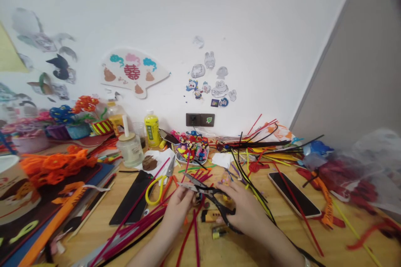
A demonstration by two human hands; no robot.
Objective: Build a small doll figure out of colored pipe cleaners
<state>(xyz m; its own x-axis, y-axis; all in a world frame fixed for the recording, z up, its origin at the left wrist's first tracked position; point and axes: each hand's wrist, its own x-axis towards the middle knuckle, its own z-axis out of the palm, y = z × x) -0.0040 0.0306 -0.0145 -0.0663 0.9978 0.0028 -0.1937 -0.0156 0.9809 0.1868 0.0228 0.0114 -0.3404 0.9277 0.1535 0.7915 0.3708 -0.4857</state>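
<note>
Look at this: a white wall (250,29) rises behind a crowded wooden desk (260,233)! A white plate (191,161) carries bright pipe-cleaner figures (191,146), with a clear glass jar with a wooden lid (130,149) off to the left. Red pipe cleaners (138,212) sprawl beside the left hand (178,210), its fingers (186,194) pinching the slightly parted steel blades of black-handled scissors (200,185), while the right hand (246,212) closes firmly around the handles!
</note>
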